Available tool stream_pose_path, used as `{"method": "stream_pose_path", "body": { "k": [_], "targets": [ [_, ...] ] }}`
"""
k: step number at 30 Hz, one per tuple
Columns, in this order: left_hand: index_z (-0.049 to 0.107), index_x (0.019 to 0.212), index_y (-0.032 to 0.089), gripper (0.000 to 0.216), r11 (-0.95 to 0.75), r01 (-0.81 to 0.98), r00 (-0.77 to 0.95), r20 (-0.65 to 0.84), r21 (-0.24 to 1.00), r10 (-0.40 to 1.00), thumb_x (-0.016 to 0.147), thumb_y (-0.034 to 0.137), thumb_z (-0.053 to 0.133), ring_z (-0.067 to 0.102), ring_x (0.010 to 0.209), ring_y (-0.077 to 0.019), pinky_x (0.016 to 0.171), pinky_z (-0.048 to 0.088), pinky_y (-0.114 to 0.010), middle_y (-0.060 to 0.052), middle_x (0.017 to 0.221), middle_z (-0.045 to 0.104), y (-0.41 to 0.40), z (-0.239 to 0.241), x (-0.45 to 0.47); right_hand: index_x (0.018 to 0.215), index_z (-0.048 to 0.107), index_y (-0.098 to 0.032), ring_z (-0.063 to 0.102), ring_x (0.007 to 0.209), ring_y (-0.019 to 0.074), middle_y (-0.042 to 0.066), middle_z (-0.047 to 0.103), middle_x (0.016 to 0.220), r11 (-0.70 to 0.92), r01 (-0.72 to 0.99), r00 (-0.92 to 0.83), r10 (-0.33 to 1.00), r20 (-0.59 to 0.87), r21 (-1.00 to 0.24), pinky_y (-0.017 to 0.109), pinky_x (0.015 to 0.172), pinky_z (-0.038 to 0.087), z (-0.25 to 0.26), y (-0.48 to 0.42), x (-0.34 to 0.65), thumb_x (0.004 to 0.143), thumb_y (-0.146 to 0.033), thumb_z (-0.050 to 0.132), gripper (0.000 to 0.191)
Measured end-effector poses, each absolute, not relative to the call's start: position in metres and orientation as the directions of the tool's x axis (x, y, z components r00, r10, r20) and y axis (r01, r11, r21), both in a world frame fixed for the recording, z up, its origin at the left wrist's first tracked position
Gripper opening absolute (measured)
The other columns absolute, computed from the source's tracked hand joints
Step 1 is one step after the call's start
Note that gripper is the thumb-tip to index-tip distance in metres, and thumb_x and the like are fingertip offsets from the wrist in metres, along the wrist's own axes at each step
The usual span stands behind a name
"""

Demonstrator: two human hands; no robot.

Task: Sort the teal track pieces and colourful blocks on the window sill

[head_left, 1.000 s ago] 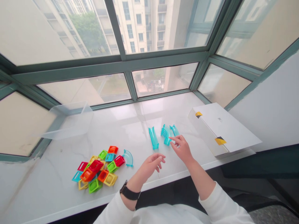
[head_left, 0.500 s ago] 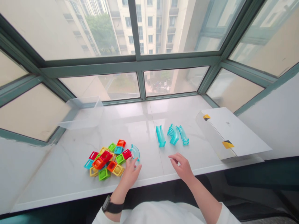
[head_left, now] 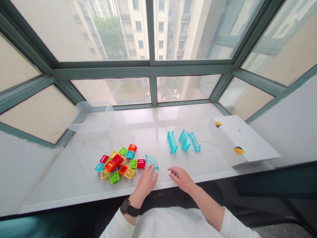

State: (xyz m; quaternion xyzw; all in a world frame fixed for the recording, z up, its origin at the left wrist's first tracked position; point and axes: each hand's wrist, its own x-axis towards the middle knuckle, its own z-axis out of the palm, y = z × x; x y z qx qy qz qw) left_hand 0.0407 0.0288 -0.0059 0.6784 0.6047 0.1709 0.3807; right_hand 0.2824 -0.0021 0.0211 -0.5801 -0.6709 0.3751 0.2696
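My left hand (head_left: 147,181), with a dark watch on its wrist, is at the near side of a curved clear-blue track piece (head_left: 154,160). Its thumb stands apart from the other fingers, and the fingertips reach the piece's near edge or lie just beside it. Against the track's left end is a red square block (head_left: 141,163), with a green block (head_left: 133,164) on its other side. To the right, my right hand (head_left: 182,178) hovers over the front of the ledge, fingers slightly curled and apart, holding nothing.
Colourful blocks (head_left: 116,162) lie heaped on the left. Toward the back right are three clear-blue track pieces: one (head_left: 172,142), a curved one (head_left: 185,139) and another (head_left: 195,142). A clear plastic bin (head_left: 90,127) stands back left; a white box (head_left: 244,138) stands at right.
The curved track piece has turned and shifted right and nearer, along with the red and green blocks. My left hand moved right with them; my right hand came left. The view shifted slightly.
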Motion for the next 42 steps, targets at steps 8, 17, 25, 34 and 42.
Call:
{"method": "stream_pose_path", "body": {
  "k": [8, 17, 25, 34, 42],
  "targets": [
    [0.065, 0.136, 0.022, 0.045, -0.068, 0.592, 0.319, -0.155, 0.803, 0.935, 0.094, 0.037, 0.057, 0.056, 0.136, -0.0351, 0.119, 0.04, -0.053, -0.016, 0.145, 0.061, 0.002, 0.001, 0.051, 0.121, 0.068, -0.024, 0.07, 0.077, 0.0202, 0.004, 0.077, 0.088, -0.019, 0.672, -0.137, 0.979, -0.149, -0.741, 0.029, 0.072, 0.047, 0.001, 0.007, 0.249, 0.099, -0.033, 0.058, 0.026],
    [0.064, 0.134, 0.025, 0.039, -0.129, 0.499, 0.358, -0.069, 0.857, 0.931, 0.097, 0.031, 0.054, 0.068, 0.11, -0.0261, 0.093, 0.057, -0.042, -0.013, 0.14, 0.064, -0.008, 0.015, 0.058, 0.103, 0.063, -0.021, 0.068, 0.074, 0.0175, -0.001, 0.07, 0.07, -0.232, 0.671, -0.036, 0.939, -0.343, -0.704, 0.025, 0.067, 0.041, 0.004, 0.02, 0.241, 0.095, -0.023, 0.058, 0.01],
    [0.056, 0.13, 0.023, 0.034, 0.008, 0.335, 0.163, -0.067, 0.942, 0.984, 0.099, 0.036, 0.054, 0.069, 0.098, -0.0198, 0.08, 0.057, -0.034, -0.011, 0.129, 0.067, -0.002, 0.045, 0.062, 0.101, 0.06, -0.022, 0.057, 0.053, 0.0136, -0.007, 0.061, 0.06, -0.348, 0.083, -0.122, 0.927, -0.356, -0.934, 0.025, 0.054, 0.044, 0.029, 0.013, 0.244, 0.087, -0.04, 0.065, 0.024],
    [0.064, 0.113, 0.022, 0.025, 0.002, 0.224, 0.277, -0.066, 0.975, 0.959, 0.103, 0.041, 0.051, 0.07, 0.085, -0.019, 0.08, 0.055, -0.033, -0.004, 0.094, 0.073, -0.005, 0.07, 0.067, 0.106, 0.061, -0.021, 0.059, 0.061, 0.0141, -0.004, 0.065, 0.066, -0.305, -0.131, -0.25, 0.931, -0.266, -0.943, 0.028, 0.061, 0.047, 0.065, 0.0, 0.247, 0.085, -0.053, 0.074, 0.04],
    [0.064, 0.106, 0.023, 0.019, -0.082, 0.351, 0.305, -0.031, 0.933, 0.952, 0.102, 0.036, 0.051, 0.065, 0.076, -0.0174, 0.075, 0.05, -0.03, -0.001, 0.085, 0.072, -0.008, 0.086, 0.068, 0.106, 0.066, -0.022, 0.057, 0.065, 0.0148, -0.005, 0.057, 0.068, -0.121, 0.066, -0.106, 0.986, -0.128, -0.99, 0.028, 0.065, 0.046, 0.074, 0.007, 0.263, 0.092, -0.042, 0.068, 0.025]
  ]
}}
